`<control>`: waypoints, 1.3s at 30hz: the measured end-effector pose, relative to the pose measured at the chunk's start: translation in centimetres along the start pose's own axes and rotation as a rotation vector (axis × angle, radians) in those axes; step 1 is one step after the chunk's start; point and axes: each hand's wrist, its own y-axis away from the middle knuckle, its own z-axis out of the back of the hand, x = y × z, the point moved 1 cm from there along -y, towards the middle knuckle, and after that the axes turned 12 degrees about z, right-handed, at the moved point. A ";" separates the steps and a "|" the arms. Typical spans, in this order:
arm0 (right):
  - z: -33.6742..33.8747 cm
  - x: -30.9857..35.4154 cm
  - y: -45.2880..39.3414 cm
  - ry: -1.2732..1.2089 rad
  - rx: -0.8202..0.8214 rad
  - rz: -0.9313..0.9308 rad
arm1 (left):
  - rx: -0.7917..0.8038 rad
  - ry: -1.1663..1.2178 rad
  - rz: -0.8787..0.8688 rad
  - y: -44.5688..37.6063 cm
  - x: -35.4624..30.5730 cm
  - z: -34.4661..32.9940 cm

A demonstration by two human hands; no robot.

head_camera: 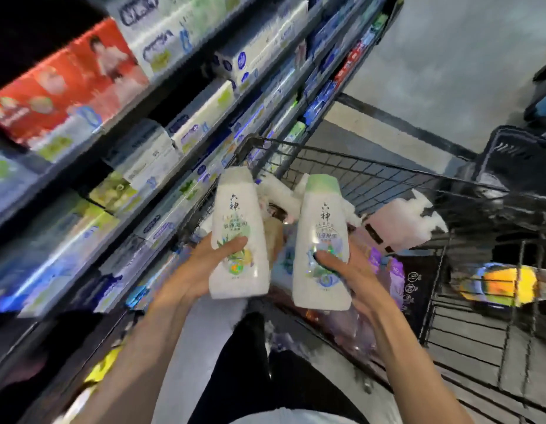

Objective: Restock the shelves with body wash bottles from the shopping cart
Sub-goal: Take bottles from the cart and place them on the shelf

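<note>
Got a body wash bottle in each hand, both up over the shopping cart [388,175] near its shelf-side edge. Left hand [201,270] fingers wrap the white-capped bottle [239,228] low down, right hand [348,264] the green-capped bottle [322,240]. Stiff plastic, probably full and heavy, looks slick, so I'd grip mid-body.

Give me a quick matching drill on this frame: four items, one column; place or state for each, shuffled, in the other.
Items:
1. white-capped bottle
2. green-capped bottle
3. shopping cart
4. red package

Places/states:
A. on an upper shelf, far left
B. held in the right hand
C. in front of the person, goods inside
D. held in the left hand

Pairs: 1-D, 2-B, 3-C, 4-A
</note>
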 end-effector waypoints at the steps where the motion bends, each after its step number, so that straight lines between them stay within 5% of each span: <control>1: -0.5 0.2 -0.1 0.023 0.052 0.001 | -0.014 0.050 -0.015 0.9 0.7 0.5; 22: -26.6 -5.6 11.0 0.210 0.951 -0.197 | -0.622 0.693 -0.474 27.5 18.9 15.8; 39: -46.1 -23.5 36.9 0.128 1.023 -0.301 | -0.709 0.752 -0.469 48.4 39.0 37.1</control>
